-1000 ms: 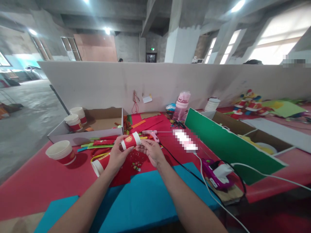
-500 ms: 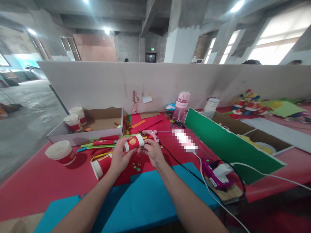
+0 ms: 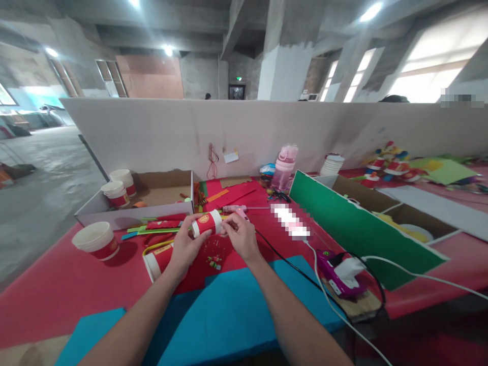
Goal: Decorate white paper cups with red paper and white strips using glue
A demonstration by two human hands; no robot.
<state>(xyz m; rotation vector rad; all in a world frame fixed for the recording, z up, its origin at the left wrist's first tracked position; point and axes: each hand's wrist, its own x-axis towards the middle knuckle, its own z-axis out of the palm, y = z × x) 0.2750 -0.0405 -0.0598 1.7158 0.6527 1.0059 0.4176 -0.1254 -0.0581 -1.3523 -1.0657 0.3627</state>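
Note:
A small red-and-white paper cup [image 3: 206, 223] with a gold emblem lies on its side in the air, my left hand [image 3: 186, 245] closed around it. At the cup's right end my right hand [image 3: 241, 237] is closed in a pinch; what its fingertips hold, if anything, is too small to make out. Behind the right hand a pink glue gun [image 3: 237, 209] rests on the red table cover [image 3: 133, 279]. Below my left wrist another red-and-white paper cup [image 3: 158, 260] lies tipped, partly hidden by the forearm. Small green scraps [image 3: 214, 263] are scattered under the held cup.
Stacked paper cups [image 3: 99, 241] stand at the left. A white-sided cardboard box [image 3: 133, 216] holds more cups. To the right are a green-sided box [image 3: 358, 229], a purple power strip [image 3: 339, 277] and cables. A pink bottle [image 3: 285, 165] stands by the partition [image 3: 160, 132].
The right hand has lifted and turned slightly, its fingers now more bent over the cup's right end. The cup has shifted a little left and still sits in my left hand.

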